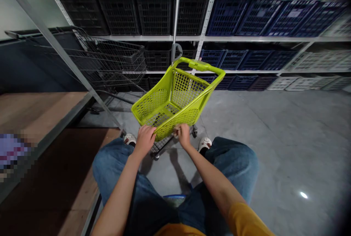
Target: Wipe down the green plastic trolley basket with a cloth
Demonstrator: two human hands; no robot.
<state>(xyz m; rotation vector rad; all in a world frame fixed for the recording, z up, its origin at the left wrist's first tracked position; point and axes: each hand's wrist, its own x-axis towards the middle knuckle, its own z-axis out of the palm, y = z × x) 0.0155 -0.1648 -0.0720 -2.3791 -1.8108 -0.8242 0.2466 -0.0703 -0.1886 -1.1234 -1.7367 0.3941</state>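
Note:
A lime-green plastic shopping cart (179, 117) stands upright on its wheels between my feet, its basket holding nothing I can make out. My left hand (145, 140) grips the rim at the basket's near corner, fingers bent over the edge. Against the basket's near side wall is my right hand (183, 133), closed with the fingers curled. A small beige patch shows at its fingertips, too small to name. Over the far end of the basket runs the cart's green handle (199, 65), with a grey loop-topped part (177, 51) beside it.
A dark wire shopping cart (120, 58) stands behind at left. Shelving along the back holds black crates (155, 16), blue crates (227, 16) and pale crates (309, 62). Wooden shelves (68, 163) with a metal frame edge lie close on my left. Grey floor (287, 137) spreads to the right.

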